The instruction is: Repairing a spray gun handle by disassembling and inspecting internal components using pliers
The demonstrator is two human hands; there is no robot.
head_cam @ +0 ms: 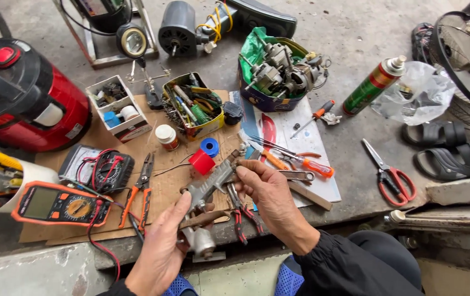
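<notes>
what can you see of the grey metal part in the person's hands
The grey metal part is a long, dull, worn-looking piece, lying tilted from lower left up to upper right above the cardboard. The left hand supports its lower end from below, where a rounder metal piece with a short shaft hangs. The right hand pinches its upper end with the fingertips. A red spool sits just behind it. Finer detail is unclear.

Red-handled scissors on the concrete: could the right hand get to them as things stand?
Probably yes, once it lets go. The right hand is pinching the grey metal part; the red-handled scissors lie in the open to its right, with bare concrete around them and nothing on top.
</notes>
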